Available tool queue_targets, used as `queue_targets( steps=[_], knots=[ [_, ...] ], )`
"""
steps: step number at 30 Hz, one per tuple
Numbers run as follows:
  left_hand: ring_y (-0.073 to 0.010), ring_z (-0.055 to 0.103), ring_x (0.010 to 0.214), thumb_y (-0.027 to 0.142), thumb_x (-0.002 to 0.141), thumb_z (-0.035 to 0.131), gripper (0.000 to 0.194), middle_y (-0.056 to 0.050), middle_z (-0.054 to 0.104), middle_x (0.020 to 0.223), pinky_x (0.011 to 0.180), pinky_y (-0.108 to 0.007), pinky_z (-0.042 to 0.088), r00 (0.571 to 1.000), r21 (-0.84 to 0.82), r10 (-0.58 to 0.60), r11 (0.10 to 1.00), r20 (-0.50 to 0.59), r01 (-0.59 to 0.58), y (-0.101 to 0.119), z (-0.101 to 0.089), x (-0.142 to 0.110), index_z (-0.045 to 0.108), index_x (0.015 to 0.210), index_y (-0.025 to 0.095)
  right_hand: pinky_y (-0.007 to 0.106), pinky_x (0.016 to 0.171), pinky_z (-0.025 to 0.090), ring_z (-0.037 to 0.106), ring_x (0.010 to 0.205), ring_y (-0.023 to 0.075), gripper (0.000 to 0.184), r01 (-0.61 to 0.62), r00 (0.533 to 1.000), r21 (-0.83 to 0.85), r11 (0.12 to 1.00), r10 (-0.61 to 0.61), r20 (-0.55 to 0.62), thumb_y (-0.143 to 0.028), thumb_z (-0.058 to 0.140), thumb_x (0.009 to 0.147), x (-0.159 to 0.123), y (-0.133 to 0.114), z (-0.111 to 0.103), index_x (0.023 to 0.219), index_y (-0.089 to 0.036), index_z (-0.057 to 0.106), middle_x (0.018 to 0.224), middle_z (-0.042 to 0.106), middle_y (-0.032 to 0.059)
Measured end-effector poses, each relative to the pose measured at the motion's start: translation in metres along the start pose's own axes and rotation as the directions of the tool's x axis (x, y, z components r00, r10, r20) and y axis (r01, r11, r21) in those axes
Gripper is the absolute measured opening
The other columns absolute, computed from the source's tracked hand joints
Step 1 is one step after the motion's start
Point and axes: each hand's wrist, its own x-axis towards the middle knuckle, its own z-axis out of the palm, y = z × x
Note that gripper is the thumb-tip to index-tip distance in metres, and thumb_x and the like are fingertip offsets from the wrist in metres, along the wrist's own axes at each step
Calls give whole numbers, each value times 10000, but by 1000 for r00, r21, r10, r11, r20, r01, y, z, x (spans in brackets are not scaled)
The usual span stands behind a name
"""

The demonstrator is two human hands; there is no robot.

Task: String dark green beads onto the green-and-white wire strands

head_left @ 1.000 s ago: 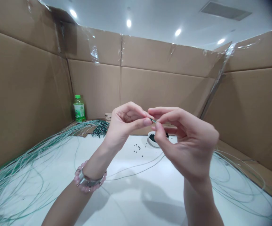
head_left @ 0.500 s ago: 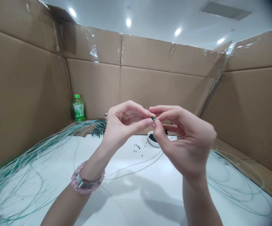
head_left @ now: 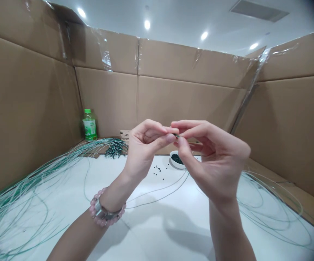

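Fingertip to fingertip, my left hand (head_left: pixel 143 152) and my right hand (head_left: pixel 217 159) meet above the table. Thumb and fingers of each are pinched together at a tiny dark green piece (head_left: pixel 176 135). Most of that piece is hidden by the fingertips, so its kind is unclear. Thin green and white wires (head_left: pixel 157 200) loop below, between my right hand and my left wrist; where they end is hidden. Behind my right hand stands a white bowl (head_left: pixel 177 166) of small black parts. Several loose black parts (head_left: pixel 159 169) lie on the white tabletop (head_left: pixel 146 232).
A long bundle of green and white wires (head_left: pixel 45 175) runs along the left side, with dark ends (head_left: pixel 115 148) gathered at the back. More wires (head_left: pixel 276 221) curl at the right. A green bottle (head_left: pixel 90 126) stands in the back left corner. Cardboard walls (head_left: pixel 189 79) enclose the table.
My left hand has shifted slightly right, its fingertips now covering more of the dark green piece. My right hand stays almost in place, still pinching.
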Motion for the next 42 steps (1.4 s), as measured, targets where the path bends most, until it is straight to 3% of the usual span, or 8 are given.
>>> queue_targets(
  steps=[4,11,22,28,34,42],
  knots=[
    [-128,720,781,231,658,802,205,52,748,765,734,-217,598,1000,-5,-4,1000,-14,4,-2,1,-2,604,705,202,199,563,608,691,798,139,199,-11,1000,3,1000,11,9,-9,612,685,1,-1,-1,698,-207,601,893,700,8],
    [-66,711,758,121,722,743,138,78,752,787,698,-129,577,998,-98,23,995,58,-17,-4,1,-2,644,728,217,195,572,604,686,807,133,207,-15,1000,-10,1000,16,21,3,600,678,2,0,-1,701,-203,603,905,698,0],
    [-171,720,748,168,681,770,109,-14,745,764,690,-255,608,986,337,111,930,120,-146,17,-9,2,662,697,168,217,634,633,684,813,140,186,48,996,-111,993,-39,78,-23,618,718,-1,0,-6,760,-202,646,878,705,-7],
    [-142,693,700,171,676,770,110,-17,736,770,630,-217,574,979,468,108,866,174,-178,24,-16,6,712,769,181,177,666,614,689,765,106,114,27,988,-146,989,-4,157,-74,621,790,1,2,-10,781,-185,645,891,709,-3],
    [-127,650,636,197,739,713,31,-17,721,715,562,-200,526,966,583,59,787,251,-200,32,-17,7,735,733,177,203,672,617,695,756,120,98,-12,988,-135,991,33,149,-110,641,798,1,10,-11,788,-205,664,883,718,-6],
    [-84,618,570,302,777,687,132,22,691,658,546,-178,497,915,687,255,604,313,-403,27,-16,5,684,706,191,238,736,619,707,820,146,48,-90,984,-87,992,102,148,-149,674,777,4,8,-6,795,-192,668,903,722,6]
  ],
)
